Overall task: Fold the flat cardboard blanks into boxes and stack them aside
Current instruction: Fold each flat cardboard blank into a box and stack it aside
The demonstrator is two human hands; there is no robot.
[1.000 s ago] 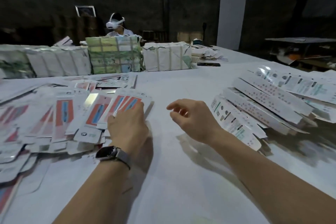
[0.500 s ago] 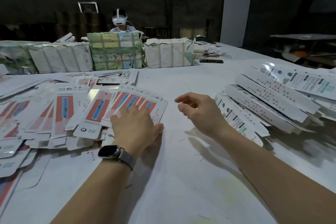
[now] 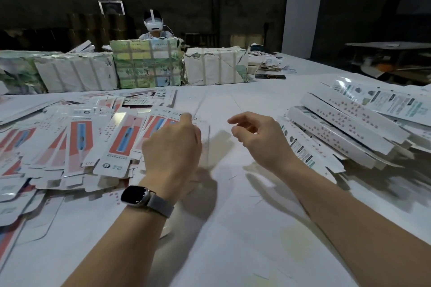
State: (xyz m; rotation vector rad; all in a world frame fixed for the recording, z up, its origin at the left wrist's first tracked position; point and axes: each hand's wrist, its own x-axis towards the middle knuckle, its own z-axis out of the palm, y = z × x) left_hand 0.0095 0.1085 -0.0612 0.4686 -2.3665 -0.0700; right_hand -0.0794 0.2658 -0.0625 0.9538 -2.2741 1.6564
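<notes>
A: What is the left hand [image 3: 172,147] doing?

B: It is holding one flat blank [image 3: 161,123] at the right edge of the loose heap of flat blanks [image 3: 77,137]; the fingers are curling onto the card and lifting its near side off the table [image 3: 233,228]; the hand is hiding most of that blank, so I cannot tell exactly how the thumb is gripping; a dark-faced watch [image 3: 135,196] on a grey band is sitting on that wrist.

A: And the right hand [image 3: 258,137]?

B: It is hovering just beside the blank, to its right, holding nothing; the fingers are hanging loosely curled, the forefinger pointing toward the left hand, apart from the card.

A: Where are the folded ones lying?

B: The folded boxes [image 3: 349,128] are lying in a slanting stack on the right side of the table, white with rows of small red marks; the flat blanks are spreading over the left side, printed red and blue.

A: Anything further back?

B: Wrapped bundles [image 3: 147,63] are standing in a row along the far part of the table; a person [image 3: 154,28] wearing a white headset is sitting behind them; a dark phone [image 3: 270,76] is lying to the right of the bundles.
</notes>
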